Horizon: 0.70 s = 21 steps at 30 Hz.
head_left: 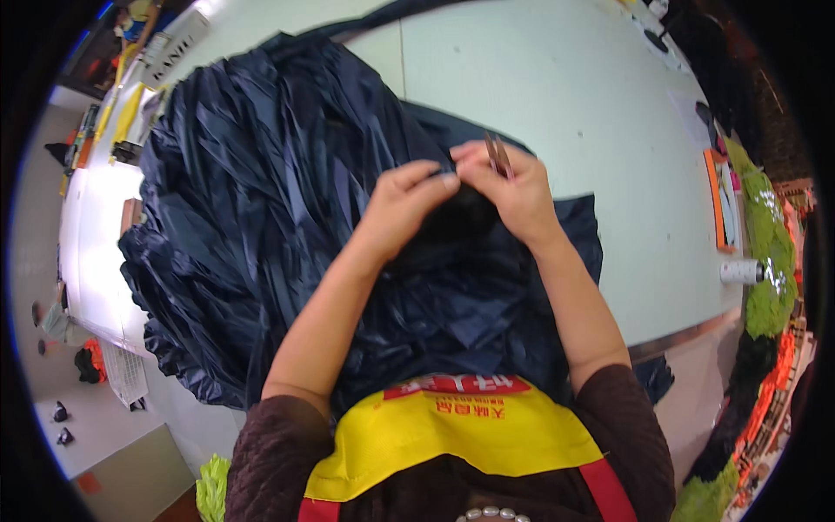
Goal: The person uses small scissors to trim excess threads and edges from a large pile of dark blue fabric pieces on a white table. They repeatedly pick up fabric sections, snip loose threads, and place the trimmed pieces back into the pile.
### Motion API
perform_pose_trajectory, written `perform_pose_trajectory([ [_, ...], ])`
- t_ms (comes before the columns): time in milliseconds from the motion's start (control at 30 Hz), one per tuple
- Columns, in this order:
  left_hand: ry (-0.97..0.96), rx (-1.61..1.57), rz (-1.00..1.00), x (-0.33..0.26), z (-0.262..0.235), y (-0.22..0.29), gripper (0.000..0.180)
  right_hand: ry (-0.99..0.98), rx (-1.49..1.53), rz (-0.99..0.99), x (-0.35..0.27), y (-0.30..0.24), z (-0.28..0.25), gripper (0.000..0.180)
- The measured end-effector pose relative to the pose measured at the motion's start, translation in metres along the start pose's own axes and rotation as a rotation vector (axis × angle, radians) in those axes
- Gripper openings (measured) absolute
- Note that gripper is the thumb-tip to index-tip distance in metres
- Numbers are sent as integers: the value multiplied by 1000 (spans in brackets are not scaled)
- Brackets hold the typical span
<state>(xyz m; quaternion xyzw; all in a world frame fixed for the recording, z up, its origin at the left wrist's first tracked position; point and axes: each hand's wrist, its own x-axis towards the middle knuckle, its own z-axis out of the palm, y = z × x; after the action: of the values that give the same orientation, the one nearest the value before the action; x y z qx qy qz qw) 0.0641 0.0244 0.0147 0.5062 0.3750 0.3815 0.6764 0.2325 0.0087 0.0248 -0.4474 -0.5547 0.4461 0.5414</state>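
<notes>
Hands meet at the middle of a big crumpled sheet of dark navy, glossy, pleated fabric (261, 200) that's heaped over the pale green work surface (539, 96) & spills off its near edge toward my lap. Left hand (409, 196): grip pressed together, thumb & fingers pinching a fold of the fabric right at the seam spot. Right hand (513, 187): grip closed round a small slim brownish tool (498, 155), prob. snips or tweezers, can't tell which, tip poking up past my fingers; hands touching each other. Looks like I'm mid trim/pick at one spot on the cloth, fine work w/ the fold held taut. Next move, I'd judge, needs a steady pinch & small careful tool motion so the thin cloth isn't nicked. Fabric is shiny, creased in long ridges, slippery-looking.
</notes>
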Motion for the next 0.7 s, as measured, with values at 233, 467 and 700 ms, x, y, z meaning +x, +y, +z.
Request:
perform_pose_trajectory([
  [233,68,-239,-105,6,3,-3,19,63,-408,-325,-6,5,0,9],
  [467,78,-387,-203,4,-2,-1,20,-133,-404,-438,-22,-19,-12,19],
  [700,67,-388,-185,3,-3,-5,20,-53,-792,-339,-27,-4,-33,33],
])
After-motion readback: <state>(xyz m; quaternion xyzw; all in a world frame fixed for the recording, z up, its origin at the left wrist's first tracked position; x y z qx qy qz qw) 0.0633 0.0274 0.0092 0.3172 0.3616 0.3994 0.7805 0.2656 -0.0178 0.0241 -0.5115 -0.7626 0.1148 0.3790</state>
